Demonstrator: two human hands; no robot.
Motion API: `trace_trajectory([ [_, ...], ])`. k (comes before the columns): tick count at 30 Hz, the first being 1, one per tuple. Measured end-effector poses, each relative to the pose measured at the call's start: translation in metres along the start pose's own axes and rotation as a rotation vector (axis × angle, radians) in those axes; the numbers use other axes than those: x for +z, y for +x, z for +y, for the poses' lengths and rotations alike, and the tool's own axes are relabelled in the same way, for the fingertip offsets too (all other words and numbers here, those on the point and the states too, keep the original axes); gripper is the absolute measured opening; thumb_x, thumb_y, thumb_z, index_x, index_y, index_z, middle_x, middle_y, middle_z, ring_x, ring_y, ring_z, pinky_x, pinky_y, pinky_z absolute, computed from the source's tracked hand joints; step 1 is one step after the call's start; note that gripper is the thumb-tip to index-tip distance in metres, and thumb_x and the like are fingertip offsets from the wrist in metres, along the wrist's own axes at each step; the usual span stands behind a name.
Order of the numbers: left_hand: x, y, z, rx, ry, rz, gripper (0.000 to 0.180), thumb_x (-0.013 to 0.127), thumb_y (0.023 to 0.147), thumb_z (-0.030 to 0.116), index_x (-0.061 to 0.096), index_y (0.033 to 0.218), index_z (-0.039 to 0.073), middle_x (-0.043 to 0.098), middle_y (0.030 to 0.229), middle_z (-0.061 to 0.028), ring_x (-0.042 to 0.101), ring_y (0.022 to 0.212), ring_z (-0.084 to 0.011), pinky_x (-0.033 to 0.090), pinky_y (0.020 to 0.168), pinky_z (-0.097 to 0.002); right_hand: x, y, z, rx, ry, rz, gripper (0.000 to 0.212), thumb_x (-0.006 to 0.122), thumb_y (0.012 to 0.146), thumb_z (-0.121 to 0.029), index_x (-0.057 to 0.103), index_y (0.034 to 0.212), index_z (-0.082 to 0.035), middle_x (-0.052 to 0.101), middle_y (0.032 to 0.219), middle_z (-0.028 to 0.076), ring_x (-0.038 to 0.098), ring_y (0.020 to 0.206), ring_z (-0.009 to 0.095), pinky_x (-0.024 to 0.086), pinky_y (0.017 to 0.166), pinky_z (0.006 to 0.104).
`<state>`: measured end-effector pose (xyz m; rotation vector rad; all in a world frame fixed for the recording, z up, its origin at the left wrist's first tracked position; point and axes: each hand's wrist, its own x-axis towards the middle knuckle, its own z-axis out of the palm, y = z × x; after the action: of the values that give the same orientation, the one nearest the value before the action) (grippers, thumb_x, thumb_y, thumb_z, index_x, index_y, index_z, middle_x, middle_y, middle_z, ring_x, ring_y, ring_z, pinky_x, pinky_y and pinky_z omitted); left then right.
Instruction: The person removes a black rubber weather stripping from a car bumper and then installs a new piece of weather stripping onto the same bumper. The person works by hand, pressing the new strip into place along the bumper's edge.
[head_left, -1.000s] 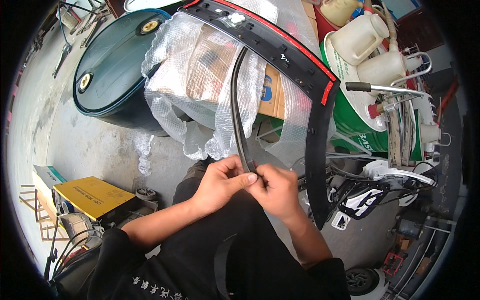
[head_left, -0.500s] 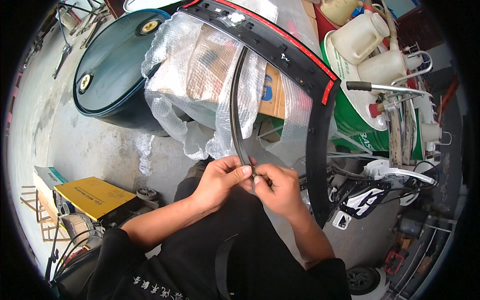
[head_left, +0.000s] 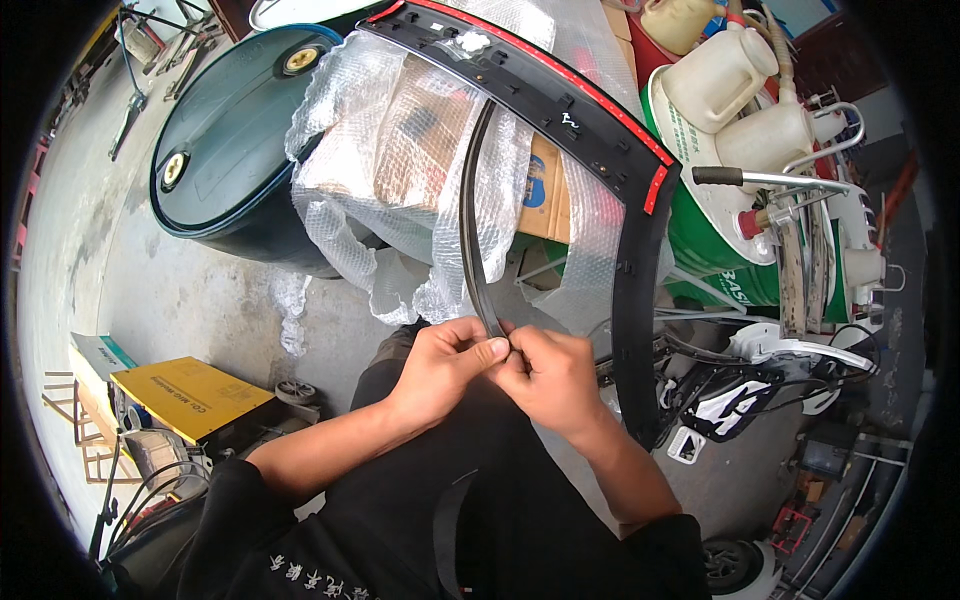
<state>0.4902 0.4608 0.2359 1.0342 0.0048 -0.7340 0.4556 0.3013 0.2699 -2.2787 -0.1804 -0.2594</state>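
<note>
A narrow dark, curved trim strip runs upward from my hands, its far end meeting the inner edge of a black curved panel. My left hand is closed on the near end of this strip, thumb on top. Right beside it, my right hand pinches at the same end, its fingertips against my left thumb; the strip's very tip is hidden between them. The black panel, with red tape along its outer edge and small clips on its face, bends round in front of me and down the right.
Beneath the panel lie bubble wrap and a cardboard box. A dark drum stands left, a green-and-white drum with pale jugs right. A yellow box sits lower left; black-and-white parts lie lower right.
My right hand has shifted slightly left and its fingers have closed over the strip's near end, pressing up to my left thumb. The panel and strip look much the same.
</note>
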Motion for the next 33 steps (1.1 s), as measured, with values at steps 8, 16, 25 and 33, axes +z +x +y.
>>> trace_trajectory([
  [8, 0.003, 0.002, 0.01, -0.052, -0.085, -0.023, 0.018, 0.065, 0.097, 0.013, 0.063, 0.083, 0.001, 0.066, 0.081, -0.0041, 0.061, 0.073, -0.0082, 0.05, 0.071, -0.0239, -0.007, -0.002, 0.007, 0.011, 0.123, 0.014, 0.007, 0.068, 0.078, -0.002, 0.063, 0.084, -0.001, 0.061, 0.068, 0.015, 0.063, 0.06, 0.033, 0.049, 0.054, 0.0382],
  [16, 0.002, 0.004, 0.007, -0.046, -0.034, -0.048, 0.018, 0.065, 0.097, 0.013, 0.063, 0.084, 0.001, 0.066, 0.08, -0.0051, 0.061, 0.072, -0.0091, 0.051, 0.071, -0.0245, -0.022, 0.004, 0.011, 0.038, 0.252, -0.155, 0.006, 0.067, 0.084, -0.002, 0.062, 0.083, 0.0, 0.061, 0.066, 0.01, 0.058, 0.055, 0.014, 0.045, 0.051, 0.0313],
  [25, 0.006, 0.004, 0.0, -0.021, 0.007, 0.023, 0.019, 0.066, 0.096, 0.011, 0.062, 0.08, 0.002, 0.063, 0.076, -0.0019, 0.056, 0.073, -0.0051, 0.046, 0.066, -0.0224, -0.008, 0.002, 0.004, -0.077, -0.071, -0.03, 0.015, 0.072, 0.076, -0.004, 0.058, 0.076, 0.001, 0.061, 0.065, 0.015, 0.06, 0.051, 0.028, 0.048, 0.049, 0.0375],
  [33, 0.007, 0.002, 0.007, -0.013, -0.027, -0.025, 0.019, 0.066, 0.096, 0.013, 0.062, 0.082, 0.002, 0.064, 0.078, -0.0029, 0.057, 0.071, -0.0064, 0.047, 0.067, -0.0228, -0.008, -0.005, 0.005, -0.018, 0.052, 0.026, 0.006, 0.065, 0.077, 0.001, 0.059, 0.08, 0.001, 0.06, 0.065, 0.014, 0.06, 0.053, 0.027, 0.047, 0.05, 0.0367],
])
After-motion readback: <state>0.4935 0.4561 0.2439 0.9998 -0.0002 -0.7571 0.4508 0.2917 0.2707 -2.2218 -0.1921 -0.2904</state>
